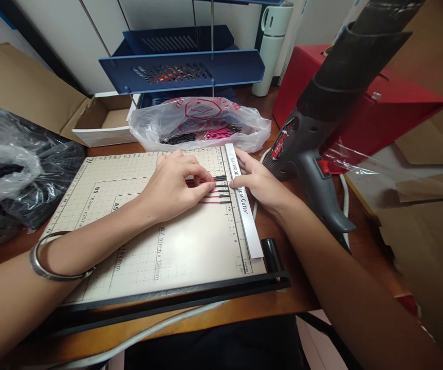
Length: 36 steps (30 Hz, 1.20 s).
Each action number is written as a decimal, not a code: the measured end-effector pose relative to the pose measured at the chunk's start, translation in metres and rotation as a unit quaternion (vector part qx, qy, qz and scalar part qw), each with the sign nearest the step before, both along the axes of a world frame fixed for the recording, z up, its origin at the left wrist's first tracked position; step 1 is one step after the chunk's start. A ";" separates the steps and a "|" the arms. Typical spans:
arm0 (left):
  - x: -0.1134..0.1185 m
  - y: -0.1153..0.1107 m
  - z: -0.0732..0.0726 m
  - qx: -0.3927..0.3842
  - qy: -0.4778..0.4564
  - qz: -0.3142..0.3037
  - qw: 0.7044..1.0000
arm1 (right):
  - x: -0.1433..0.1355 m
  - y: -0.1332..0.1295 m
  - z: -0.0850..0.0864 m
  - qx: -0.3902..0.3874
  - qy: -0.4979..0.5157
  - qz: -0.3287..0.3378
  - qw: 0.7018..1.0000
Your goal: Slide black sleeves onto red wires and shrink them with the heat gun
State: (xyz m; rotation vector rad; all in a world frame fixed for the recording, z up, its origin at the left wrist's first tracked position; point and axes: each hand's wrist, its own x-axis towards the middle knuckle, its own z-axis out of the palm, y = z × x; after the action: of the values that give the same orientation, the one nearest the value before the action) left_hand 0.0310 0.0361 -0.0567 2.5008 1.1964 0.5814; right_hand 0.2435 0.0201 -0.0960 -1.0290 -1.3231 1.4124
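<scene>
A cream paper cutter board (190, 246) with printed grid lines lies on the table. Several thin red wires with black ends (223, 196) are laid across it, their ends near the white ruler strip (249, 226) on the right edge. My left hand (181, 182) pinches some of these wires between thumb and fingertips. My right hand (258, 180) grips the strip, its thumb on top near the wire tips and its fingers at the far side, partly hidden.
Behind the board lies a clear plastic bag (148, 126) of wires, below a blue rack (117, 72). A grey heat gun (317, 169) stands right, by a red box (402, 108). Black plastic bags (48, 169) lie left. A white cable (160, 326) crosses the front edge.
</scene>
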 end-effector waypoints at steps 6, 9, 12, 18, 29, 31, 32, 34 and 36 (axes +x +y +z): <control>0.001 -0.001 0.001 -0.001 0.001 0.008 1.000 | 0.002 -0.002 0.001 0.005 -0.017 0.004 1.000; 0.002 -0.001 0.001 -0.003 -0.007 0.006 1.000 | 0.002 -0.002 0.002 0.007 -0.020 0.007 1.000; 0.002 -0.001 0.000 -0.002 -0.008 0.006 1.000 | 0.002 -0.002 0.002 0.007 -0.021 0.007 1.000; 0.001 -0.001 0.000 -0.005 -0.003 0.001 1.000 | 0.002 -0.002 0.001 0.014 -0.014 0.009 1.000; 0.000 0.000 0.000 0.000 -0.003 0.001 1.000 | 0.002 -0.002 0.000 0.014 -0.013 0.006 1.000; 0.000 0.000 0.001 -0.003 -0.001 0.000 1.000 | 0.002 -0.001 -0.001 0.008 -0.011 0.003 1.000; 0.000 0.000 0.001 -0.005 0.000 -0.001 1.000 | 0.002 -0.001 -0.001 0.006 -0.006 0.002 1.000; 0.000 0.000 0.001 -0.005 0.000 -0.001 1.000 | 0.002 -0.001 0.000 0.005 0.006 0.004 1.000; 0.000 0.000 0.001 -0.005 -0.002 -0.001 1.000 | 0.001 -0.002 0.001 0.003 0.014 0.006 1.000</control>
State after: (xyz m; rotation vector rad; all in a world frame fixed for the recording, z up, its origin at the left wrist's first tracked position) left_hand 0.0308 0.0356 -0.0560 2.4912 1.1915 0.5778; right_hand 0.2447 0.0181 -0.0950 -0.9954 -1.3129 1.4263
